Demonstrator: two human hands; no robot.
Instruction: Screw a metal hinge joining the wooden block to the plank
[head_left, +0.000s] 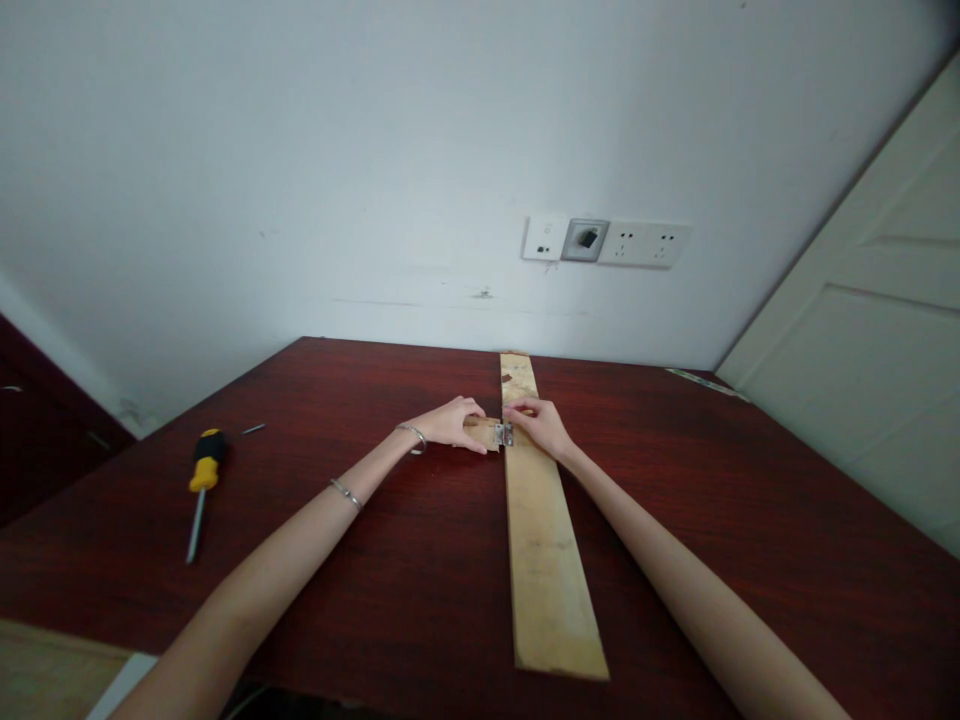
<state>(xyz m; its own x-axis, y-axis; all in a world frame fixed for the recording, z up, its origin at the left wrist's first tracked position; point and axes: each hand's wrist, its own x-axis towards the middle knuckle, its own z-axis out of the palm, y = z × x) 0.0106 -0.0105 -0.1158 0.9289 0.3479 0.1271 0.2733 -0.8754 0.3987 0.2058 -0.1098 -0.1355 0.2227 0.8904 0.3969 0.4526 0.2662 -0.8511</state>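
A long pale wooden plank (551,560) lies on the dark red table, pointing away from me. At its left side a short wooden piece (481,432) meets it at about a right angle. A small metal hinge (504,434) spans the joint between the two. My left hand (452,422) is closed around the short piece, thumb on the near side and fingers on the far side. My right hand (541,424) rests at the plank just beyond the hinge, thumb and fingers pinched together. Whatever is between those fingertips is too small to make out.
On the table's left lie a yellow and black screwdriver (205,472) and a small metal bit (253,429). A wall with sockets (637,243) rises behind the table (390,590). A thin strip (705,381) lies at the back right, beside a white door (870,330).
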